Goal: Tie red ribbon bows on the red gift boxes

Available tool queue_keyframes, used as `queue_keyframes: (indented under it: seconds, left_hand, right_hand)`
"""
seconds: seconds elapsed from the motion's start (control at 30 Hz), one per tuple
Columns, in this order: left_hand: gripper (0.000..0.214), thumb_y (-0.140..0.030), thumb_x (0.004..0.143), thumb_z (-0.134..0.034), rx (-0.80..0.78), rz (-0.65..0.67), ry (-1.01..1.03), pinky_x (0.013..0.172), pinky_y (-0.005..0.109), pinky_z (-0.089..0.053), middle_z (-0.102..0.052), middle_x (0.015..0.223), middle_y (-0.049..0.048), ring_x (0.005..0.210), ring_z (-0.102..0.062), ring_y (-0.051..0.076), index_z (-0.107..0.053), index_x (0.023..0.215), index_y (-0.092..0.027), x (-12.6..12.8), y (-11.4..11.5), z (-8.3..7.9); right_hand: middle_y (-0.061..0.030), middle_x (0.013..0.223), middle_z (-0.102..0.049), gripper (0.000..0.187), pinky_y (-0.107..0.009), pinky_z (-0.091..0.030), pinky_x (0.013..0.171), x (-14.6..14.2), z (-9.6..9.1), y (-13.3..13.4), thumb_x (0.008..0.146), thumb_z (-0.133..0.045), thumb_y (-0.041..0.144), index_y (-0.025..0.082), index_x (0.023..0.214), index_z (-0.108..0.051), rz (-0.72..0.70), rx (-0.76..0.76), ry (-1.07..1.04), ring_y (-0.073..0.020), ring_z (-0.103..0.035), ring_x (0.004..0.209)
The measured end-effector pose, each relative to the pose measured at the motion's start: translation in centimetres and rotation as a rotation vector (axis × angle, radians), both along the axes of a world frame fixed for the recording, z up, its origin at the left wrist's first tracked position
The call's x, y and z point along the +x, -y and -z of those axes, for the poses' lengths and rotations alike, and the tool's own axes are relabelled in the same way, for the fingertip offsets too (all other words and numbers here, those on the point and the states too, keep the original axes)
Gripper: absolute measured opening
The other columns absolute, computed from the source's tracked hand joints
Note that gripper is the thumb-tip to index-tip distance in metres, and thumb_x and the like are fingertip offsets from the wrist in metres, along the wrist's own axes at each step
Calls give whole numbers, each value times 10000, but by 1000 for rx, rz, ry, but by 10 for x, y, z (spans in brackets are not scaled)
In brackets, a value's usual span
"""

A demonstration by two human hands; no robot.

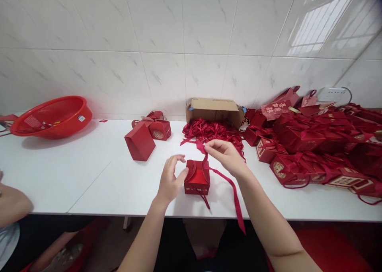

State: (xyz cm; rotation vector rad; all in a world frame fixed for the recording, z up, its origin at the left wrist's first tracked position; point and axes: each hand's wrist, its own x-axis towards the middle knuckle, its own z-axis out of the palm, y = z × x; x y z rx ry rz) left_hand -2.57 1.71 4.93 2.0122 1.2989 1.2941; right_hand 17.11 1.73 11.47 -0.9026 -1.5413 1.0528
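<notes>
Standing pale-lettered red box point(197, 180), curved flaps point(191, 170) parted, crimson ribbon point(232, 182) in pinched right grip point(226, 155), left grip point(172, 179) spread.

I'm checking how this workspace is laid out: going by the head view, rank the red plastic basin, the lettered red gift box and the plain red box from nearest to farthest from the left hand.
From the left hand:
1. Lettered red gift box: close by on its right.
2. Plain red box: farther back, leftward.
3. Red plastic basin: far left.
</notes>
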Motion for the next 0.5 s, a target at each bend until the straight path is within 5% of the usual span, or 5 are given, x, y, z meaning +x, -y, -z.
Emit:
queue_keyframes:
  seconds: [0.17, 0.27, 0.5]
  left_hand:
    - [133, -305, 788, -576, -74, -72, 13, 827, 343, -485, -627, 892, 40, 869, -609, 195, -535, 865, -203, 4, 11, 35]
    - [149, -338, 803, -570, -110, -153, 170, 788, 309, -513, -626, 818, 27, 798, -634, 172, -527, 830, -198, 7, 13, 42]
    - [193, -387, 804, -564, -196, -283, 372, 664, 262, -528, -633, 782, 17, 701, -653, 156, -514, 840, -204, 7, 15, 45]
  right_hand:
    - [-7, 698, -570, 145, -307, -453, 694, 18, -27, 34, 827, -585, 366, 229, 787, -607, 60, 187, -269, -157, -563, 698]
    - [-4, 646, -550, 171, -334, -457, 705, 19, -25, 32, 824, -559, 378, 230, 740, -585, 22, 196, -298, -169, -565, 672]
    - [-78, 1149, -587, 135, -368, -350, 962, -11, 32, -12, 755, -538, 244, 185, 637, -566, 86, -82, 350, -224, -524, 1106]
